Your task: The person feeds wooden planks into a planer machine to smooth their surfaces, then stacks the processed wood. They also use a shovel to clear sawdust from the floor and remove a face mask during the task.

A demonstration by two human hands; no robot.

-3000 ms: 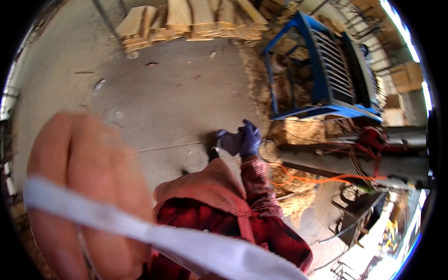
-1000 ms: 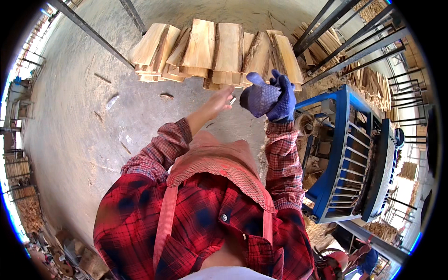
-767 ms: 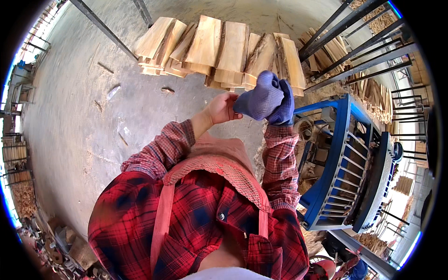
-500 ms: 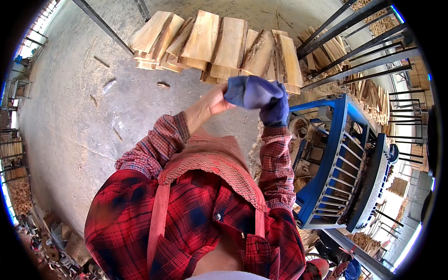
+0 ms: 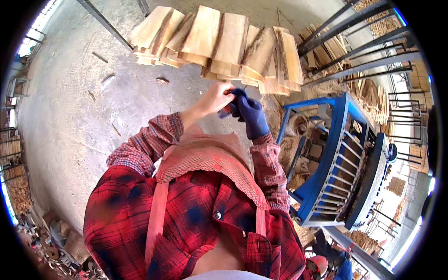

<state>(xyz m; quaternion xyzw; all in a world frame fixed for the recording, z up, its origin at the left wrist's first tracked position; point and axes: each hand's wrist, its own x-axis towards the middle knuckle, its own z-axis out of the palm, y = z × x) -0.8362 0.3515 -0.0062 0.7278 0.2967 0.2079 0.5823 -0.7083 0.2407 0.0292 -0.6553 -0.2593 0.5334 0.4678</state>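
My bare left hand is raised in front of the red apron, its fingers pinched on a loose blue work glove. My right hand wears a matching blue glove, and its curled fingers meet the left fingertips at the same loose glove. The loose glove hangs bunched between the two hands, partly hidden by them. Just beyond the hands lies a row of rough wooden boards, several with bark along their edges.
A blue metal machine frame with rollers stands close on my right. Dark metal bars reach in at the upper right, and another bar at the upper left. Wood scraps lie on the concrete floor.
Both hands have come closer to my body, the right one also moving left. The loose glove, spread out before, is now bunched between the fingers.
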